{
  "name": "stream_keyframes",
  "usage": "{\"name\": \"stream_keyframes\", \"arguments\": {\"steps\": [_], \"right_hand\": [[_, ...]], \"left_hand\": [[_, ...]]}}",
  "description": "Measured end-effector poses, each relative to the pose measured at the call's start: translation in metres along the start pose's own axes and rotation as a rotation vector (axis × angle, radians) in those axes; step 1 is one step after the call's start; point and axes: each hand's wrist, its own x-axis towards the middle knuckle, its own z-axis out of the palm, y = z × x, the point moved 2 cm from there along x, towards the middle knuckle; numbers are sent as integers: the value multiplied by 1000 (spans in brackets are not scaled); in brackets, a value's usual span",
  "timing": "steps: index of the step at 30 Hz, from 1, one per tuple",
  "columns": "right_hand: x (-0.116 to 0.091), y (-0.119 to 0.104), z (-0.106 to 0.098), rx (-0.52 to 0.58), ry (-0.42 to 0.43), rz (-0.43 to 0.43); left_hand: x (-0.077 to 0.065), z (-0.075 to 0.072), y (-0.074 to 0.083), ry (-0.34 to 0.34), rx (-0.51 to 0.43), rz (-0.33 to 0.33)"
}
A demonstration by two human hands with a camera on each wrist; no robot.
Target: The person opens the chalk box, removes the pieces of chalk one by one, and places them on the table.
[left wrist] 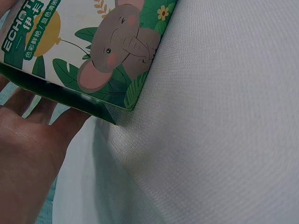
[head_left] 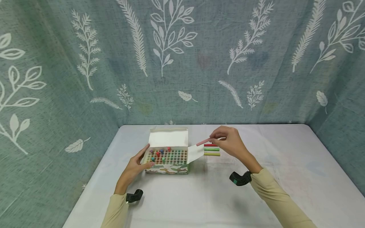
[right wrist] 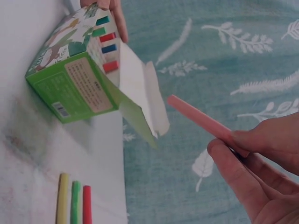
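A printed cardboard chalk box [head_left: 168, 170] stands on the table with its lid raised at the back and a side flap spread to the right. Several coloured chalk sticks poke up from its holed insert [head_left: 178, 155]. My left hand [head_left: 131, 169] holds the box's left end, thumb at the front corner and fingers towards the back. Between thumb and fingertips my right hand [head_left: 232, 144] pinches a pink chalk stick [right wrist: 198, 117], which slants above the side flap, one end towards the box. The right wrist view shows the stick free of the box.
To the right of the box lie a red chalk stick [head_left: 210, 145], a green one [head_left: 211, 149] and a yellow one [head_left: 212, 154], side by side. The white table [head_left: 188, 202] meets a leaf-patterned curtain [head_left: 211, 95] at the back and sides.
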Motion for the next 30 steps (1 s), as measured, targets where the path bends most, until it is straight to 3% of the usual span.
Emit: {"name": "stream_keyframes", "arguments": {"steps": [7, 16, 21, 28, 30], "right_hand": [[-7, 19, -3, 3, 54, 53], [-20, 0, -11, 40, 76, 126], [-26, 6, -13, 79, 87, 167], [-32, 42, -11, 133, 108, 182], [-35, 75, -6, 188, 107, 144]], "left_hand": [[-2, -1, 6, -17, -19, -22], [-9, 2, 22, -31, -8, -22], [-8, 2, 22, -38, -24, -20], [0, -2, -1, -19, -3, -9], [0, -2, -2, -18, 0, -9]]}}
